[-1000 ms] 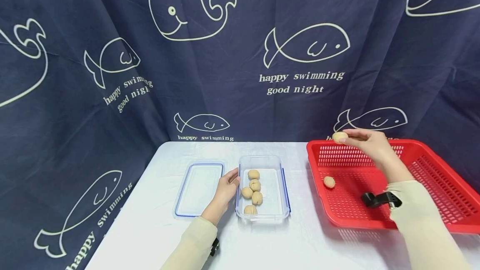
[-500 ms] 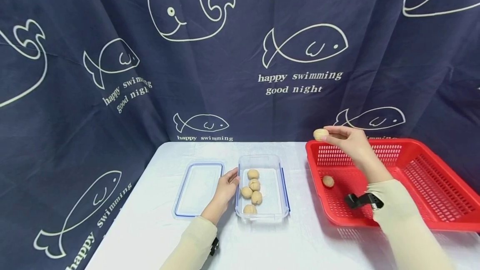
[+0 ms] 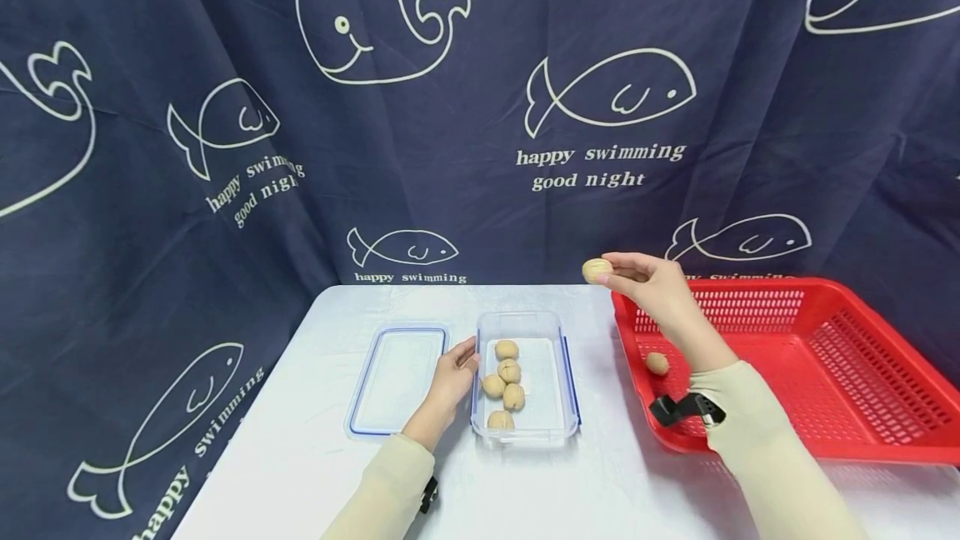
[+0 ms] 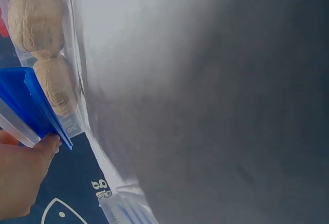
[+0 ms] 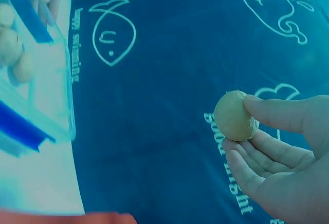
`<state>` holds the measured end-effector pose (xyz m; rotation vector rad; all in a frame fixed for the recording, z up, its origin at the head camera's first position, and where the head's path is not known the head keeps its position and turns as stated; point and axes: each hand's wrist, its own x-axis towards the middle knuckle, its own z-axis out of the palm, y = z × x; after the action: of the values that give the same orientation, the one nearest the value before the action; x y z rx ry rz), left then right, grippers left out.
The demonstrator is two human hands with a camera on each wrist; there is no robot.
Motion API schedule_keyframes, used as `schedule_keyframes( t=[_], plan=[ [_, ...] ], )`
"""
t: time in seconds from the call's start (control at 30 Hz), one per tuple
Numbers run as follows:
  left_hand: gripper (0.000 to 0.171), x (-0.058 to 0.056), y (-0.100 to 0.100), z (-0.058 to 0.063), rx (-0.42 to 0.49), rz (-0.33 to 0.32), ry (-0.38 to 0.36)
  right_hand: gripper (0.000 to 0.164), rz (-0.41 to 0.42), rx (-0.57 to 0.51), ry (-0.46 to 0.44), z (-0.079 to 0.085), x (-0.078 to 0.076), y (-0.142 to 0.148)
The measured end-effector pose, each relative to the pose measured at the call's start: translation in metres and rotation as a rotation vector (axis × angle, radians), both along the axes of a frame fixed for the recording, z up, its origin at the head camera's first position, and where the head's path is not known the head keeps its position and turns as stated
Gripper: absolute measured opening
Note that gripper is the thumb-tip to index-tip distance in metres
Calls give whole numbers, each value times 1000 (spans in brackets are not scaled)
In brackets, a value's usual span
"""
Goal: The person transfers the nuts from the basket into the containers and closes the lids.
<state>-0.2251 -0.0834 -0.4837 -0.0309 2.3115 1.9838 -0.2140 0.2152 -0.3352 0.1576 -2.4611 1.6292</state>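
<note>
Two pale sleeves [image 3: 378, 490] reach in from the near edge, each with a black band at the wrist. Ahead, on the white table [image 3: 607, 494], the clear box [image 3: 543, 382] stands open, its long axis running away from the person. Five walnuts [image 3: 513, 397] lie inside, mostly toward its left wall. The left hand [image 3: 447, 382] touches that wall from outside, its thumb on a blue flap [image 4: 31, 98]; whether the fingers pinch the flap, I cannot tell. Left of this hand, the blue-edged lid [image 3: 397, 382] lies flat. To the right sits the red basket [image 3: 825, 394], a lone walnut [image 3: 657, 363] near its left side. Higher up, the right hand [image 3: 660, 294] grasps another walnut [image 3: 597, 271] between thumb and fingertips, raised and just left of the basket. The relation that counts, I judge, is between this nut and the box: the box opening lies to its left and lower, nearer the person, while the left hand, though touching the box, is well apart from the nut. Behind everything hangs a dark blue curtain [image 3: 480, 148] with whales and fish.
</note>
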Motion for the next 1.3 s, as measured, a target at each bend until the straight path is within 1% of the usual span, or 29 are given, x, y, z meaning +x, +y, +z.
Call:
schedule_keyframes(
  t=[0.17,0.3,0.53,0.67,0.9,0.97,1.03,1.2,1.3],
  plan=[
    [43,2,0,1,0,-5,0,48,17,-21,5,-4,-1,-15],
    [43,2,0,1,6,-7,-4,49,24,-50,-20,-8,-1,-28],
    [43,-1,0,-1,3,-4,-3,43,48,-119,11,-19,-3,-48],
    [43,0,0,0,8,-4,-4,42,46,-149,3,-25,-5,-56],
    [43,4,-1,4,-22,-20,54,42,29,-133,-57,-38,-9,-66],
    [43,4,-1,3,-16,-21,48,42,28,-130,-78,-43,-10,-69],
    [43,2,-1,3,7,-15,20,43,34,-130,-93,-47,-11,-72],
    [43,-1,0,0,-10,-9,-4,41,38,-126,-113,-57,-12,-79],
    [43,0,0,2,-17,-8,1,38,22,-105,-116,-61,-12,-83]
  ],
)
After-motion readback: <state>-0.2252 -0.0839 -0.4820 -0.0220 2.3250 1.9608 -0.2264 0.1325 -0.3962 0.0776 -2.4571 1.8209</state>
